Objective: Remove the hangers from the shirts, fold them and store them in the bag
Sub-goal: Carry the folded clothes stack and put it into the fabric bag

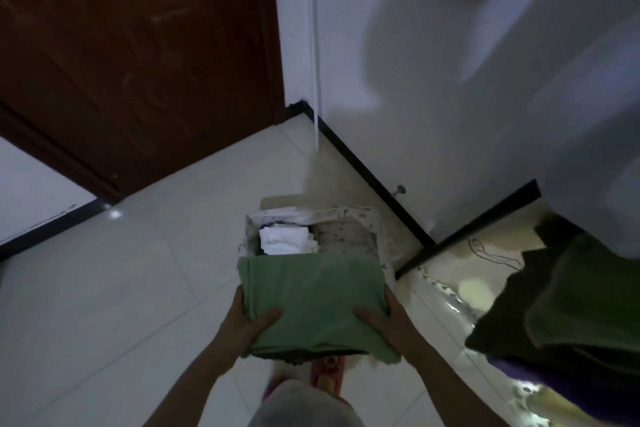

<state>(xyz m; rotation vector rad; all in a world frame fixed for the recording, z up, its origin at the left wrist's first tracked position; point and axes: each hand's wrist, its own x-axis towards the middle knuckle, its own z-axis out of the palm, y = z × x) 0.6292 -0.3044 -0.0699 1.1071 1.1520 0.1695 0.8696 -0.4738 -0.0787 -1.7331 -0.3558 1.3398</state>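
I hold a folded green shirt point(311, 302) flat in front of me, just above the near edge of the bag point(360, 218). My left hand point(247, 317) grips the shirt's left side and my right hand point(384, 317) grips its right side, thumbs on top. The bag is a white patterned fabric box standing open on the floor. Inside it lies a folded white garment point(285, 239) at the left. The shirt hides the bag's near part.
A table point(450, 274) with a glossy cover stands at the right, with a pile of dark green and purple clothes point(571, 305) on it. A brown door point(138, 62) is at the far left, a white wall behind the bag. My slippered feet point(327, 371) stand on pale floor tiles.
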